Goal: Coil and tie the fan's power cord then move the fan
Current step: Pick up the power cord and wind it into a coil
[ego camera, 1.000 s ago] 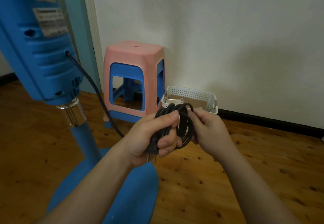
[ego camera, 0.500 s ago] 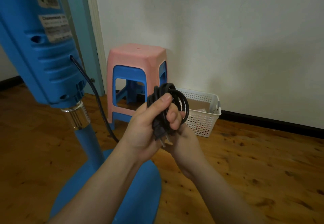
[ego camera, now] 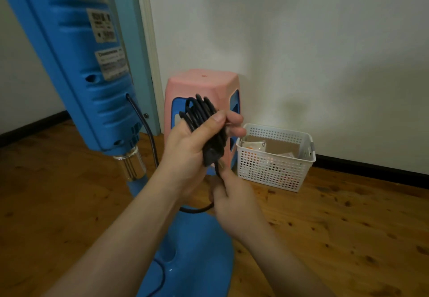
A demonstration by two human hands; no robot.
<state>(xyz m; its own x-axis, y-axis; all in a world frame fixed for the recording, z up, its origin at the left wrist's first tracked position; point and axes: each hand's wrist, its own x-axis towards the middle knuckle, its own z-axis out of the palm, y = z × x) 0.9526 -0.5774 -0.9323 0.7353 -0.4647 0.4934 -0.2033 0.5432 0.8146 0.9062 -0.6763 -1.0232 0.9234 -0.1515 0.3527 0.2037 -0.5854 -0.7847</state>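
Observation:
A blue standing fan (ego camera: 92, 83) rises at the left, with its round blue base (ego camera: 197, 250) under my forearms. Its black power cord (ego camera: 202, 115) leaves the back of the fan body and is bundled into a coil. My left hand (ego camera: 195, 150) grips that coil upright, thumb across it, with the plug hanging at the bottom. Just below it, my right hand (ego camera: 234, 199) pinches a strand of the cord that loops down over the base.
A pink and blue plastic stool (ego camera: 206, 87) stands against the white wall behind my hands. A white perforated basket (ego camera: 274, 169) with packets sits on the wooden floor to its right. A teal door frame (ego camera: 139, 41) is behind the fan.
My left hand has lifted the coil and turned it upright. My right hand has dropped below the coil and now pulls a strand downward. The view has tilted down.

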